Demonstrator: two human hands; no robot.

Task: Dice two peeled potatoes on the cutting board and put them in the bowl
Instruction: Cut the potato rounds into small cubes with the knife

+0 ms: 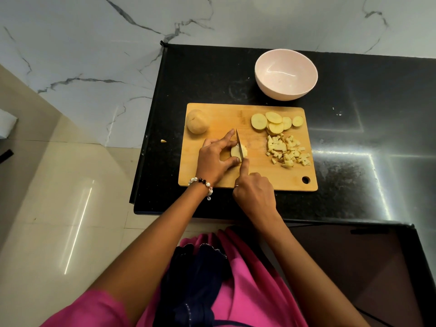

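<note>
A wooden cutting board (219,175) lies on the black counter. My left hand (215,161) grips a potato piece (236,151) near the board's middle. My right hand (256,197) grips a knife (239,145), forefinger along its back, with the blade set into that piece. A whole peeled potato (197,121) sits at the board's far left corner. Several round slices (274,121) lie at the far right, and a heap of diced potato (287,152) lies in front of them. The pale pink bowl (286,74) stands behind the board with nothing in it.
The black counter (354,138) stretches to the right of the board. Its left edge drops to a tiled floor (59,197). A small potato scrap (163,140) lies just past that edge. A marble wall (94,43) rises behind.
</note>
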